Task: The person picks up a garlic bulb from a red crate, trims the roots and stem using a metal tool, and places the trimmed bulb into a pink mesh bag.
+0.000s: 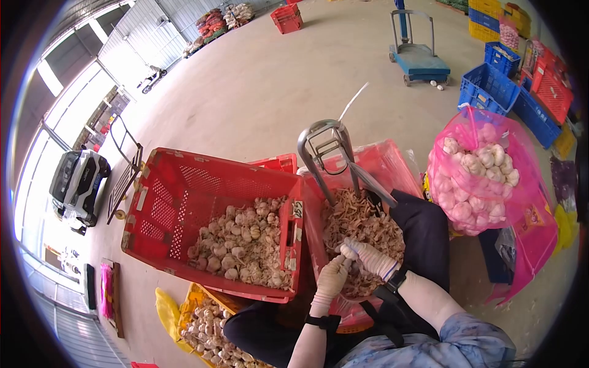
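My left hand [332, 279] and my right hand [370, 256], both in pale gloves, meet over a red crate lined with plastic. Their fingers are closed around a small whitish thing, which looks like a garlic bulb [350, 248], mostly hidden by the gloves. Beneath them lies a heap of brown stalks and peelings [362, 221]. A metal frame with a lever [325, 147] rises at the far side of the heap. To the left, a tilted red crate [202, 168] holds many garlic bulbs [230, 245].
A pink net bag of garlic [469, 178] stands at the right. Below left is a yellow crate of bulbs [205, 328]. Farther off are a blue platform cart [420, 61], blue crates [488, 86], a flat trolley [126, 175] and a parked vehicle [80, 187].
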